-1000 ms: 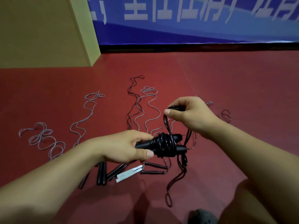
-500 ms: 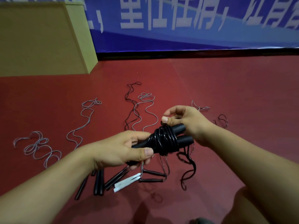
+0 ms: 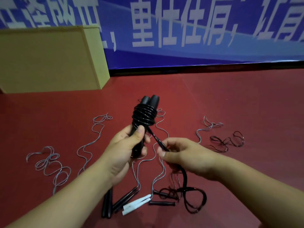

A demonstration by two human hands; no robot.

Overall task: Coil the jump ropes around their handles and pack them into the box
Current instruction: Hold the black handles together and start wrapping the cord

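Head view, item list. Left hand (image 3: 127,145): wrapped around a pair of black handles (image 3: 148,102), held upright together, several turns of black rope (image 3: 144,115) coiled near their tops. Right hand (image 3: 179,155): pinching the rope's free run just below the coil; remaining slack (image 3: 194,199) hangs to the red floor (image 3: 246,99). Cardboard box (image 3: 49,60): far left, well apart from the hands. Uncoiled grey ropes (image 3: 49,163), white handles (image 3: 136,204) and spare black handles (image 3: 107,204) lie below. Risk, as judged: slack tension lets the turns slide off the tops; the trailing loop may snag the ropes underneath.
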